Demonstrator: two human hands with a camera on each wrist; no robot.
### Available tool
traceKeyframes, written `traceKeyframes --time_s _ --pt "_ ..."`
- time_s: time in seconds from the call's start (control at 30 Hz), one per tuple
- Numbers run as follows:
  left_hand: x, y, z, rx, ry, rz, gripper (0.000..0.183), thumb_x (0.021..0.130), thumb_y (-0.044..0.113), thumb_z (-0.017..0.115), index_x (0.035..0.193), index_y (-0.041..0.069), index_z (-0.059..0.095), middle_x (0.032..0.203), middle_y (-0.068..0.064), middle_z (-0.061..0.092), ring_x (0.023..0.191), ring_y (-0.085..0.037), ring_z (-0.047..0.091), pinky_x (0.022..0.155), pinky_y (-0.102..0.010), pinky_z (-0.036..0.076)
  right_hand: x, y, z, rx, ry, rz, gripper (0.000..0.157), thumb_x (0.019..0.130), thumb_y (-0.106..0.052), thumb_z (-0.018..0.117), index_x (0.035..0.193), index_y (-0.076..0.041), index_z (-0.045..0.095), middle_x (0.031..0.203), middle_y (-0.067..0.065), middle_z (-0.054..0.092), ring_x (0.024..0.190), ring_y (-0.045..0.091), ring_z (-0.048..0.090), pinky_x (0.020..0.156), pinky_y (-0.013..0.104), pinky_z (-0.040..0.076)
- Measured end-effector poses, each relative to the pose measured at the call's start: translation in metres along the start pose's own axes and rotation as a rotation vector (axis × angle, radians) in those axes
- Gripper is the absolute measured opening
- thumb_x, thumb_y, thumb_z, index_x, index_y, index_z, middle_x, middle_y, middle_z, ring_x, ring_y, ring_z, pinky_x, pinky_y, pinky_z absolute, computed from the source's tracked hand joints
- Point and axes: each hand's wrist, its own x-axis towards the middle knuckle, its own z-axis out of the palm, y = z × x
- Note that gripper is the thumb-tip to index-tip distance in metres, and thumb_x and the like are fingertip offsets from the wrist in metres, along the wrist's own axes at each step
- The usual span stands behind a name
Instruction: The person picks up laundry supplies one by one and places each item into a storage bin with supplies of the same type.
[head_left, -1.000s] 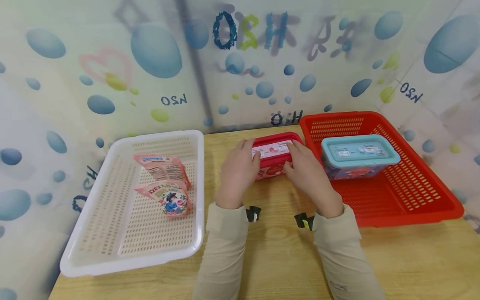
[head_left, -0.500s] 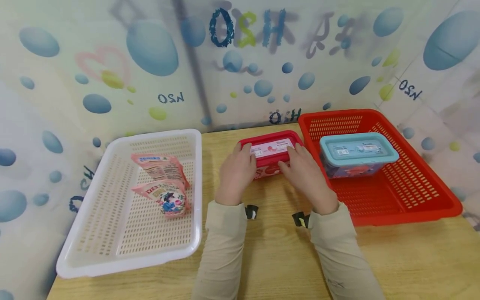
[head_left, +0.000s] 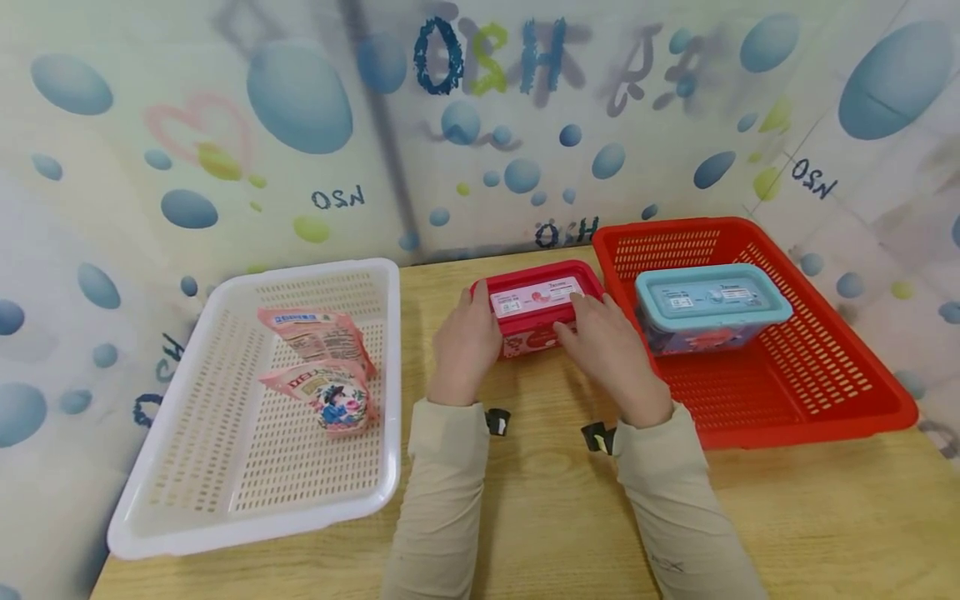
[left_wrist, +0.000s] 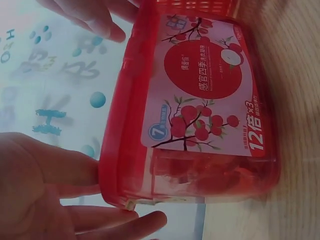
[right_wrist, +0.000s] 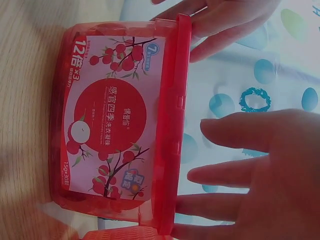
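Observation:
A box of laundry capsules (head_left: 536, 304), with a red lid and cherry-printed front, stands on the table between both hands. My left hand (head_left: 467, 346) grips the lid's left end. In the left wrist view its thumb meets the lid (left_wrist: 114, 150) while the fingers pass around the end corner. Over the box's right side, my right hand (head_left: 609, 354) has its fingers extended. The right wrist view shows these fingers (right_wrist: 212, 205) reaching the lid's edge near the right end, with the thumb held apart from it.
A red basket (head_left: 795, 433) at the right holds a light-blue-lidded box (head_left: 708, 300). On the left stands a white basket (head_left: 258, 521) with two pink bags (head_left: 318, 337) in it. Behind the wooden table (head_left: 555, 517) rises a wall with painted blue dots.
My left hand has slid outward from the lid's top to its left end, uncovering more of the label. The right hand has shifted slightly; the box stays put. The head view drifts a little.

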Motion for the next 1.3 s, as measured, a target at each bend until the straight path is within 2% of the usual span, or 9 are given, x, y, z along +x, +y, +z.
traceKeyframes --time_s 0.23,0.4,0.73,0.93,1.07,1.3 --pt "0.003 -0.005 0.003 -0.070 -0.039 -0.051 0.065 0.088 0.028 0.053 0.141 0.009 0.019 0.129 -0.007 0.047 0.107 -0.022 0.052 0.081 -0.041 0.047 -0.003 0.000 0.000 -0.011 0.019 -0.024 0.059 0.083 -0.028 0.061 0.131 -0.001 0.039 0.129 0.019 0.042 0.119 0.035 0.034 0.095 0.051 0.031" --pt "0.005 -0.007 0.001 -0.073 -0.047 -0.070 0.065 0.089 0.028 0.051 0.140 0.007 0.019 0.125 -0.009 0.051 0.102 -0.023 0.055 0.078 -0.042 0.048 -0.003 0.000 0.000 -0.009 0.050 -0.044 0.055 0.083 -0.027 0.062 0.128 -0.002 0.044 0.125 0.019 0.044 0.112 0.032 0.039 0.092 0.049 0.036" --pt "0.005 -0.011 0.000 -0.094 -0.088 -0.074 0.062 0.088 0.029 0.054 0.137 0.006 0.024 0.123 -0.008 0.052 0.102 -0.021 0.054 0.080 -0.040 0.047 -0.004 -0.001 0.000 -0.005 0.056 -0.024 0.057 0.083 -0.028 0.062 0.130 -0.002 0.042 0.123 0.018 0.044 0.110 0.031 0.041 0.090 0.048 0.039" --pt "0.005 -0.013 -0.001 -0.105 -0.091 -0.057 0.057 0.087 0.031 0.055 0.132 0.006 0.031 0.120 -0.007 0.054 0.100 -0.021 0.053 0.081 -0.041 0.046 -0.002 0.000 -0.002 0.055 0.037 -0.009 0.061 0.085 -0.028 0.059 0.134 -0.001 0.036 0.136 0.022 0.031 0.120 0.037 0.032 0.092 0.052 0.034" --pt "0.004 -0.014 -0.002 -0.097 -0.113 -0.068 0.061 0.087 0.032 0.055 0.135 0.006 0.028 0.122 -0.007 0.052 0.103 -0.021 0.052 0.084 -0.042 0.045 -0.002 0.001 -0.002 0.068 0.042 -0.009 0.062 0.086 -0.028 0.058 0.135 0.000 0.033 0.141 0.023 0.024 0.125 0.039 0.027 0.095 0.053 0.030" --pt "0.003 -0.015 -0.003 -0.097 -0.128 -0.092 0.065 0.086 0.032 0.056 0.137 0.007 0.025 0.126 -0.006 0.050 0.107 -0.021 0.048 0.086 -0.043 0.043 0.000 0.002 -0.001 0.062 0.088 -0.020 0.058 0.086 -0.024 0.058 0.133 0.002 0.037 0.137 0.022 0.032 0.119 0.037 0.037 0.093 0.050 0.034"
